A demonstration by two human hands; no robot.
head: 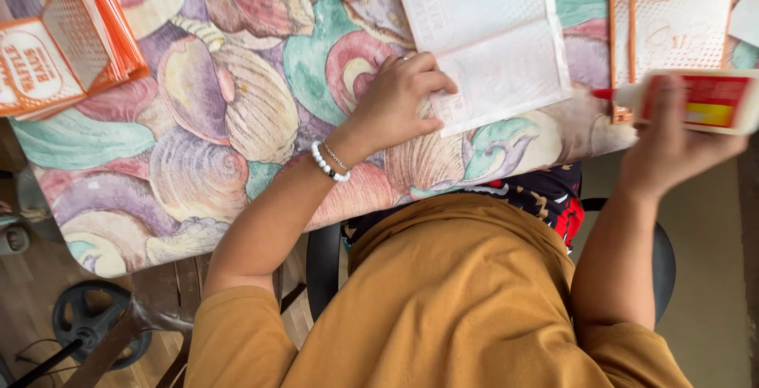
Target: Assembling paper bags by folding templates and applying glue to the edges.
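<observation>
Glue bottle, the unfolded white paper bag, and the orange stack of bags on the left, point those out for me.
Glue bottle (704, 101): head view, on its label.
Unfolded white paper bag (486, 32): head view, on its flat middle.
Orange stack of bags (67, 44): head view, on the top bag.

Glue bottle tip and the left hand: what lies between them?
In the head view, only the flat white paper sheet lies between the glue bottle and the left hand.

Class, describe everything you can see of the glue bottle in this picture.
The glue bottle is white plastic with a red and yellow label and a red pointed nozzle. It lies roughly level, nozzle aimed left toward the unfolded white paper sheet. The right hand grips its body from below, above the table's edge.
</observation>
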